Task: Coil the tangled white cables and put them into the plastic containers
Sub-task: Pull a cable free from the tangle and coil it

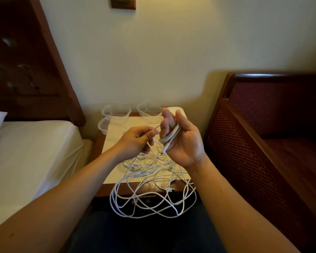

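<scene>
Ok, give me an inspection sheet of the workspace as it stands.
Surface: small table with a pale cover.
Job's things: three clear containers along its far edge, no cable visible in them.
Clutter: nothing seen.
Hands: right hand holds a partly wound coil; left hand pinches its free strand.
Cables: white tangle spills over the table's near edge.
Surroundings: bed left, wooden bench right.

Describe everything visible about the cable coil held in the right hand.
The coil is a small bundle of several loops of thin white cable, wound around the fingers of the raised right hand. One short end with a white connector sticks out below the palm. A strand runs from the coil to the left hand, which pinches it. The coil hangs above the tangled cables on the small table.
</scene>
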{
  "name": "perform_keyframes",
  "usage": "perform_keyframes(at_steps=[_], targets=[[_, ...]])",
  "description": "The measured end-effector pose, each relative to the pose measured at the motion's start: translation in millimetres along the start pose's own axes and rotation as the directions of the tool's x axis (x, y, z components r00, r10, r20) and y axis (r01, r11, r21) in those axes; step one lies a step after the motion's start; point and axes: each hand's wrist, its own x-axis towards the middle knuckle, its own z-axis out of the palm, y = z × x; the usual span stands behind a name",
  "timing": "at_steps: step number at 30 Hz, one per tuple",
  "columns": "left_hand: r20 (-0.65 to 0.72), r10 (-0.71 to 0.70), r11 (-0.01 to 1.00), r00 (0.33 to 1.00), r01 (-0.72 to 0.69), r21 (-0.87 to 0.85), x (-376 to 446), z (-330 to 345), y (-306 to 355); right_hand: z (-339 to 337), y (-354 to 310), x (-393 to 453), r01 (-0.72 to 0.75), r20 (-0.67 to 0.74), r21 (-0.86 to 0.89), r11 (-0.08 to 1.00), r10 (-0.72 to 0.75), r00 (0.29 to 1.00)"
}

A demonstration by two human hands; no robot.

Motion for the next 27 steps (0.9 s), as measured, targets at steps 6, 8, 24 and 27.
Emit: perform_keyframes(at_steps=[6, 8, 24, 27], targets=[[0.079, -0.043, 0.999, 0.996, 0.042, 0.020, -5, -2, -2, 14, -3, 10, 0.270, -0.118, -0.205, 0.941, -0.298, 0.947], [0.124, -0.056, 0.985, 0.991, 0.034, 0.168, -6, -5, 2, 13, 2, 18, 0.332, -0.148, -0.380, 0.863, -0.411, 0.900], [0.223, -0.039, 0.639, 0.974, -0.147, 0.755, 4, -18, 44, 7, -9, 46, 0.178, -0.409, -0.639, 0.749, -0.526, 0.746], [0.295, -0.013, 0.418, 0.955, -0.263, 0.870, 10, -25, 42, 6, -11, 46, 0.238, -0.376, -0.568, 0.788, -0.506, 0.776]])
